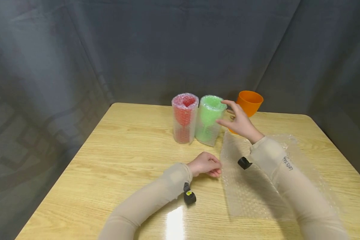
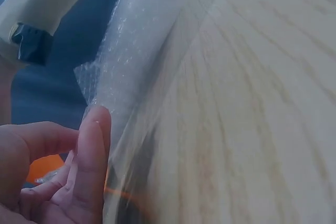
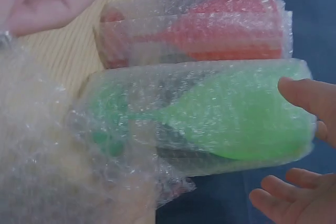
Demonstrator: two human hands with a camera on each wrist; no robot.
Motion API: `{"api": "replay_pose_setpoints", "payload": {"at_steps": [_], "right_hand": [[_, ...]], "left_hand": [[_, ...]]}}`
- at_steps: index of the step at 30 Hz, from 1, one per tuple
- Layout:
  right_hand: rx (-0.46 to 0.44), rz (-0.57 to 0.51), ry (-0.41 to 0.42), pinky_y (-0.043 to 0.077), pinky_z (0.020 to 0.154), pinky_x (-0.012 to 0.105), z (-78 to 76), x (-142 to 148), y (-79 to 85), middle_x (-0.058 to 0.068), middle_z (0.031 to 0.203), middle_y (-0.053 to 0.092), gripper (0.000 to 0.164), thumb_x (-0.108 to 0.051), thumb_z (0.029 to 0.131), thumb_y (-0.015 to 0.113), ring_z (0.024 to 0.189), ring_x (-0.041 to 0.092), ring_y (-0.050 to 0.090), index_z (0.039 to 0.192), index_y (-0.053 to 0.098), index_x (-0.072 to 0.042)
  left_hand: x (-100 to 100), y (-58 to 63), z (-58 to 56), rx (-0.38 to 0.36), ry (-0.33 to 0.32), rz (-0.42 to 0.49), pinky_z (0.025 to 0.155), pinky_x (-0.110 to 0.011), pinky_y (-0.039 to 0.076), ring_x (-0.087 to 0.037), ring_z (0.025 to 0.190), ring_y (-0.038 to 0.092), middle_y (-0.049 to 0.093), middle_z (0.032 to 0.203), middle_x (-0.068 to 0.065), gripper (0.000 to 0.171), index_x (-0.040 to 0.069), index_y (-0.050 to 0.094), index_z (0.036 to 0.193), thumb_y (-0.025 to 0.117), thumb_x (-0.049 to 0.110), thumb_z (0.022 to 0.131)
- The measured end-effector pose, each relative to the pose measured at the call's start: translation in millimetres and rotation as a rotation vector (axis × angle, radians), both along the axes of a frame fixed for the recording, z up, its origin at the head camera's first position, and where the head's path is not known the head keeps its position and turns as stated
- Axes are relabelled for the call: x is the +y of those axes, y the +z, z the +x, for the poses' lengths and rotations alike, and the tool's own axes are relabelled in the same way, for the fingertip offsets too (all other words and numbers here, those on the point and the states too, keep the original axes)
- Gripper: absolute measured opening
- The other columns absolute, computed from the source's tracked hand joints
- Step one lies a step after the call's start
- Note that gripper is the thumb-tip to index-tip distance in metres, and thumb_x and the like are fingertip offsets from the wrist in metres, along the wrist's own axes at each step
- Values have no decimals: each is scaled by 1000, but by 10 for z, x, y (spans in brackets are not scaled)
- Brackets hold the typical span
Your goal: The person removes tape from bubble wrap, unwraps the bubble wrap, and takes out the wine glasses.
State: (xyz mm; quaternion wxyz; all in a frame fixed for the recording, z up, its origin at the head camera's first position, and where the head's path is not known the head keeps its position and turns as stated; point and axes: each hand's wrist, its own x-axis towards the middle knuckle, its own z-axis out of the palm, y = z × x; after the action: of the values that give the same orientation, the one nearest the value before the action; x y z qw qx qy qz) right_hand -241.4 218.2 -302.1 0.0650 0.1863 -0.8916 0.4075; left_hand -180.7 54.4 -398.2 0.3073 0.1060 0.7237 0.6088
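The right hand (image 1: pixel 239 122) is spread wide beside the green cup (image 1: pixel 210 118), thumb and fingers well apart and gripping nothing; whether the thumb touches the wrapping cannot be told. The green cup, its stem showing through a roll of bubble wrap, stands upright toward the far side of the tabletop (image 1: pixel 129 143). Just to its left stands the red cup (image 1: pixel 184 116), also upright and rolled in bubble wrap.

The left hand (image 1: pixel 204 164) lies nearer, its fingers curled, pinching the left edge of a flat bubble wrap sheet (image 1: pixel 252 191) between thumb and forefinger. That clear sheet spreads over the right part of the tabletop, partly under the right arm. Beyond the right hand and partly hidden by it is the orange cup (image 1: pixel 250 102), unwrapped, at the far right.

Both arms wear pale sleeves (image 1: pixel 156 193), each with a small black camera (image 1: pixel 190 199) at the wrist; handwriting marks the right one. A dark curtain (image 1: pixel 168 50) hangs behind the tabletop.
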Motion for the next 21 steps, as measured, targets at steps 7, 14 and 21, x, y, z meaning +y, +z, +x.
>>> {"api": "replay_pose_setpoints", "payload": {"at_steps": [7,14,21], "right_hand": [[-47,-69,-13,30,106,63,-108,-35,-116,18,148,26,68,-14,83,70,132,49,33,138,30,-8],[-54,-159,-19,34,106,59,-44,-137,-112,22,138,29,63,-8,84,68,129,44,37,130,27,0],[-24,-189,-95,41,102,52,-27,-71,-166,18,134,31,63,-11,82,70,122,36,44,127,28,-1]], "left_hand": [[-11,-22,-8,-22,-10,-6,54,-19,55,-8,50,58,68,79,-24,15,-9,65,94,56,1,87],[1,-38,-5,-33,-12,5,52,-19,55,-8,50,58,67,71,-17,14,-9,65,93,56,1,87],[2,-39,7,-45,-7,2,53,-19,55,-8,50,58,65,68,-13,13,-8,65,92,57,2,88]]}}
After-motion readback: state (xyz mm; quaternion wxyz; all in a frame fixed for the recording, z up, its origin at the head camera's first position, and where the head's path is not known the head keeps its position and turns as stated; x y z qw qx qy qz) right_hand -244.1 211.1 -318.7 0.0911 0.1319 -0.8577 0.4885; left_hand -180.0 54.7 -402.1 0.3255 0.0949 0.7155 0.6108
